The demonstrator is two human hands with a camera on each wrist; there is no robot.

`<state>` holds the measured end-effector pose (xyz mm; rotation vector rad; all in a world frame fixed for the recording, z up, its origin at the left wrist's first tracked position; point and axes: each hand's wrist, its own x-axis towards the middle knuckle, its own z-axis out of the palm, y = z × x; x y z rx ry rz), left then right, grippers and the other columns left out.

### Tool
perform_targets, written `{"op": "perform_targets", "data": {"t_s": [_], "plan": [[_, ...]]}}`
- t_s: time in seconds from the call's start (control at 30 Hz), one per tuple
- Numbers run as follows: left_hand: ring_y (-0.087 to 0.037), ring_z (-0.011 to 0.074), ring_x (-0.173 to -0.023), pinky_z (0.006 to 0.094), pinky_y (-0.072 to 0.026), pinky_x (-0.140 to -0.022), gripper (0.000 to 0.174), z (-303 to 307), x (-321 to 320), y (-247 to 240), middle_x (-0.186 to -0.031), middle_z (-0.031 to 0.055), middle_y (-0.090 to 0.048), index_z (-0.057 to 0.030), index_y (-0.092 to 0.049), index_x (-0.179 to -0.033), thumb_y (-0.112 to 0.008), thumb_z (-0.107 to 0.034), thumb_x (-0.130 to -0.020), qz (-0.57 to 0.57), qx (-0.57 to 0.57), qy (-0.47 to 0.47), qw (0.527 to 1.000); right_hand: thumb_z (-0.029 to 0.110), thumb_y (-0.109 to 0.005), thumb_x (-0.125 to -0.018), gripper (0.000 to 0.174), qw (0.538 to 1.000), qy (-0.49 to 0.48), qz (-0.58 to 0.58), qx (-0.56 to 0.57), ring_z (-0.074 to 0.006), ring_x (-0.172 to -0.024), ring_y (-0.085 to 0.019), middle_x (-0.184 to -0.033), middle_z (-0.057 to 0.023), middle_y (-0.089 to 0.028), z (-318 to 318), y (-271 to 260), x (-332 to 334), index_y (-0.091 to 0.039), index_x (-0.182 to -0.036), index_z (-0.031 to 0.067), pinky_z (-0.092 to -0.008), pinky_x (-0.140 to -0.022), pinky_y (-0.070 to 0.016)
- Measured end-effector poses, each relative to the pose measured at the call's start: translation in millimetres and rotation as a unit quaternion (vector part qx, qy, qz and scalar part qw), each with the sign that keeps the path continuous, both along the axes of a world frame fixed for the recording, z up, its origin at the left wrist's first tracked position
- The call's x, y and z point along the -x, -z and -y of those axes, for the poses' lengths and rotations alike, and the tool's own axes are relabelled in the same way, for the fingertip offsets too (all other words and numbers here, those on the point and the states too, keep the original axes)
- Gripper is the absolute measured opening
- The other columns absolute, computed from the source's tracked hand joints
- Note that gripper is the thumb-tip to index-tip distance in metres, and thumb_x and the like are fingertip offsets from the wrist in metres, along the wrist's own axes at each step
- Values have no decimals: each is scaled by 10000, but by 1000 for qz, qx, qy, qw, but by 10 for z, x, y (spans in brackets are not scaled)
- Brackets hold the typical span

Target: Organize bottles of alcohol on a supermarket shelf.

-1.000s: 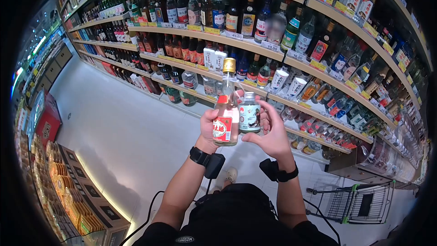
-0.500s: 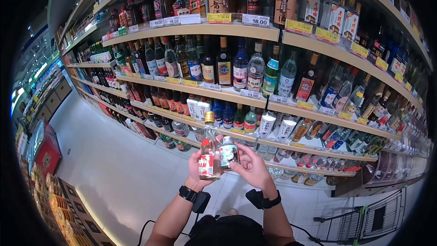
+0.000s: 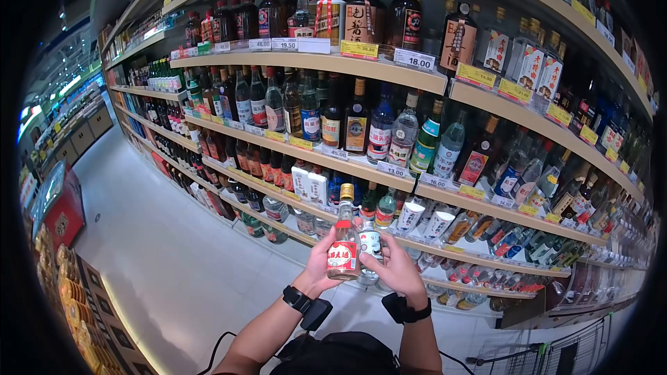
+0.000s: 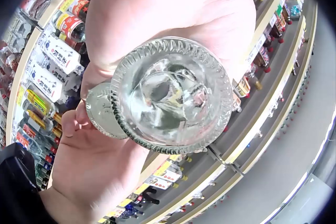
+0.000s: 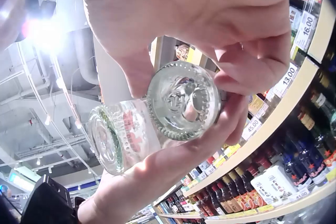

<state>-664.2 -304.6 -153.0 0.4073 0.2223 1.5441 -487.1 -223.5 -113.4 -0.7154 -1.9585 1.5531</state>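
My left hand [image 3: 319, 262] grips a clear glass bottle [image 3: 342, 253] with a gold cap and a red-and-white label, held upright. Against its right side stands a smaller bottle [image 3: 371, 244] with a pale label, which my right hand [image 3: 399, 268] holds between thumb and fingers. From below, the left wrist view shows the larger ribbed base [image 4: 170, 95] beside the smaller base [image 4: 106, 110]. In the right wrist view the smaller bottle's base [image 5: 184, 100] lies within my right hand [image 5: 194, 19], and the red-labelled bottle [image 5: 123, 137] is at its left.
Shelves [image 3: 389, 164] packed with bottles and price tags rise in front and to the right. A shopping cart [image 3: 570, 347] stands at the lower right. Packaged food [image 3: 71, 305] lines the lower left, with a red-sided case [image 3: 64, 212] beyond it.
The head view has tilted up, bringing upper shelves into sight and placing both bottles lower in the picture. Both hands keep their bottles side by side.
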Motion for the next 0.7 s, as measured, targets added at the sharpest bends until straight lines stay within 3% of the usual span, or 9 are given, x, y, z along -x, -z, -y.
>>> {"op": "perform_targets", "data": {"t_s": [0.13, 0.2, 0.37, 0.5, 0.6, 0.7], "plan": [[-593, 340, -1235, 475, -478, -1057, 586, 34, 83, -68, -1410, 182, -559, -67, -450, -1500, -354, -451, -1068, 63, 10, 22, 998, 321, -738, -948, 769, 1000, 1, 5, -16, -139, -852, -678, -1009, -148, -715, -52, 182, 107, -362, -1451, -123, -290, -709, -541], [-599, 347, -1227, 481, -478, -1061, 568, -6, 122, 35, -1404, 190, -562, -52, -454, -1491, -346, -418, -1071, 77, 9, 13, 997, 269, -733, -953, 774, 1000, -8, 15, 26, -149, -966, -679, -1114, -166, -694, -37, 126, 118, -319, -1484, -114, -290, -790, -548], [-563, 354, -1276, 521, -444, -1092, 665, -46, 261, 254, -1438, 185, -542, -75, -422, -1502, -337, -569, -1066, 62, 43, 9, 997, 201, -731, -953, 806, 998, -10, 29, 51, -170, -1093, -647, -1254, -185, -641, 32, -9, 268, -251, -1528, -98, -296, -890, -533], [-567, 350, -1270, 523, -448, -1079, 654, -36, 455, 259, -1425, 181, -554, -84, -444, -1484, -349, -574, -1062, 84, 36, 35, 995, 206, -734, -951, 799, 999, -19, 12, 39, -180, -1133, -632, -1258, -182, -642, 7, 73, 460, -268, -1525, -95, -317, -947, -512], [-641, 254, -1143, 417, -528, -973, 581, 9, 633, 84, -1292, 117, -639, -91, -508, -1431, -364, -530, -1077, 50, 83, 6, 995, 230, -726, -959, 793, 999, -4, 22, 37, -182, -1118, -632, -1245, -177, -646, 94, -21, 706, -274, -1521, -98, -315, -932, -514], [-607, 259, -1211, 415, -496, -1033, 608, 135, 898, -105, -1349, 112, -612, -97, -462, -1491, -337, -530, -1081, 36, 67, 15, 997, 213, -700, -979, 748, 1000, -19, -16, 10, -125, -1061, -633, -1235, -143, -645, 72, 215, 1008, -279, -1538, -51, -271, -875, -517]]}}
